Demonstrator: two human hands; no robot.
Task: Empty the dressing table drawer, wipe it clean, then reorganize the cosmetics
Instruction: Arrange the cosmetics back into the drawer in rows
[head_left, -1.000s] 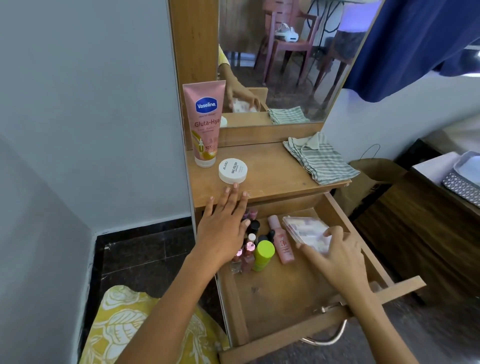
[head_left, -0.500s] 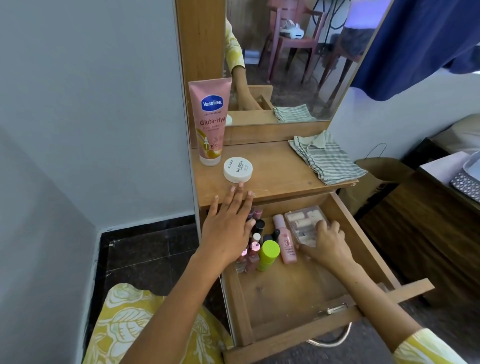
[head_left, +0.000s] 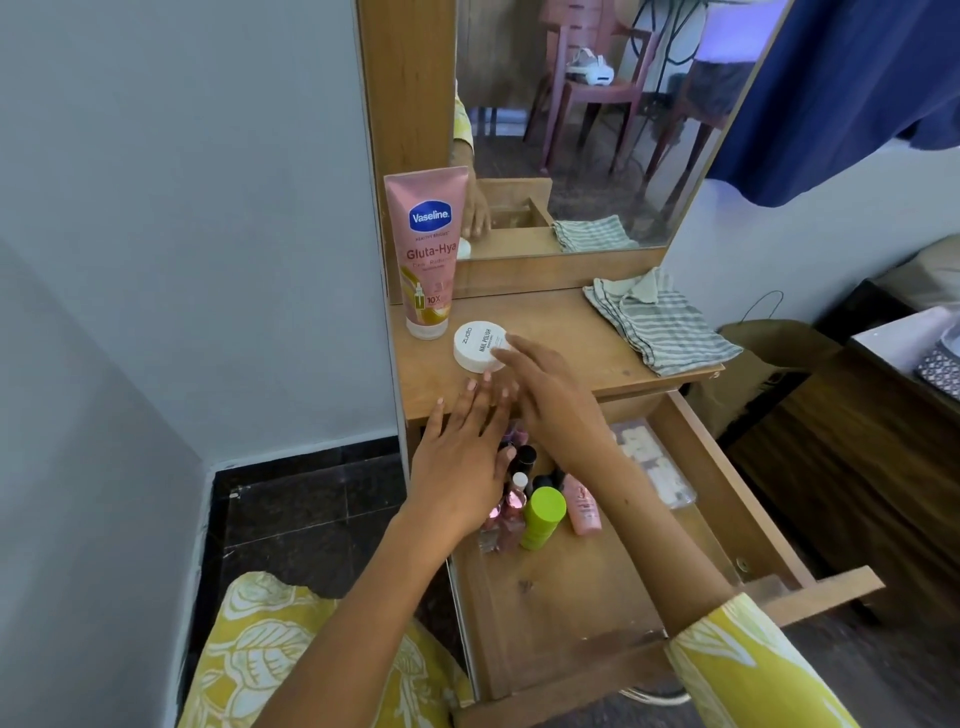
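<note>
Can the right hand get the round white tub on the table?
Probably yes. The right hand already stretches over the tabletop with its fingertips at the white tub, and nothing lies between them. The left hand rests lower, at the drawer's edge, out of the way.

Drawer (head_left: 717, 499) pulled fully open, holding upright nail-polish bottles (head_left: 511, 499) clustered at back-left, lime-capped bottle (head_left: 543, 517) and pink tube (head_left: 584, 506) beside them, clear compartment box (head_left: 652, 467) at right; pink Vaseline tube (head_left: 428, 249) and white jar (head_left: 478, 347) on bench (head_left: 566, 332).
</note>
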